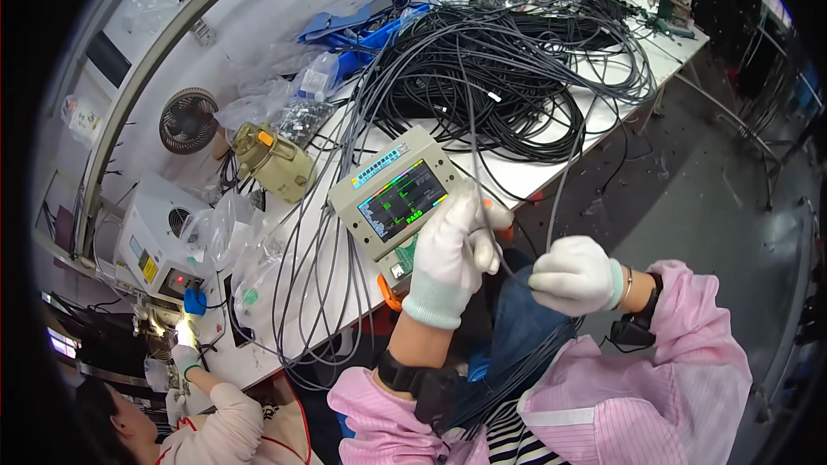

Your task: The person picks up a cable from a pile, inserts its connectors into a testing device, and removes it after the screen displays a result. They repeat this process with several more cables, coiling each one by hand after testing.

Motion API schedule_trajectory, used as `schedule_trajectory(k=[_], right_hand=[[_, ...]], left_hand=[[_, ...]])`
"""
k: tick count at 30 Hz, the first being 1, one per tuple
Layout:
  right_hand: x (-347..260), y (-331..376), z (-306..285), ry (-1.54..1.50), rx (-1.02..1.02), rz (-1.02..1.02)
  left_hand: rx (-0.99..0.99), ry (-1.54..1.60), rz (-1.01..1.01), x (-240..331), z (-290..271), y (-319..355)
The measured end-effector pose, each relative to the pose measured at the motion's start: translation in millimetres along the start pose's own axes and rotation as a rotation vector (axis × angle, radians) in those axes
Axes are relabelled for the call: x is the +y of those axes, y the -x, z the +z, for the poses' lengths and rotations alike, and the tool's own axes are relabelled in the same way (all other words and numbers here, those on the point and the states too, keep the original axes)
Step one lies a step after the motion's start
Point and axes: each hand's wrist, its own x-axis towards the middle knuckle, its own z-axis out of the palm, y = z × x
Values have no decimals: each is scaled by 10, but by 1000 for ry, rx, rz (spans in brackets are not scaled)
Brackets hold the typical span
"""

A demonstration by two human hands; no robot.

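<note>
My left hand [452, 250], in a white glove, is closed at the front of a beige cable tester [398, 194] with a lit colour screen. A grey cable [473, 142] comes down from the heap into its curled fingers. To its right, my gloved right hand [575, 275] is a closed fist over my lap, wrapped round another length of grey cable [560, 198]. The cable ends inside both hands are hidden. A green circuit board [407, 254] sits at the tester's front, beside my left wrist. Below my hands, a bundle of cables [525, 370] lies across my lap.
A large heap of black cables [491, 77] covers the back of the white table [607, 129]. At left stand an olive jug [274, 162], a fan [189, 120] and a white machine [159, 237]. A co-worker [215, 413] works at the lower left. Orange clamp handle [389, 293] juts from the table edge.
</note>
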Motion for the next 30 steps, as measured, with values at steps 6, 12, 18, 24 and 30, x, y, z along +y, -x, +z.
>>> schedule_trajectory(k=[6, 12, 18, 24, 30], right_hand=[[142, 289, 86, -629, 617, 1133], [960, 147, -40, -1491, 570, 1302], [1364, -370, -10, -1711, 407, 1112], [1841, -730, 87, -1783, 587, 1251], [2385, -760, -86, -1925, 587, 1238]], left_hand=[[217, -359, 245, 193, 82, 283], [97, -754, 356, 409, 76, 854], [-536, -1567, 428, 292, 13, 1173], [-452, -1467, 309, 197, -183, 1538], [-130, -1060, 188, 135, -634, 2351]])
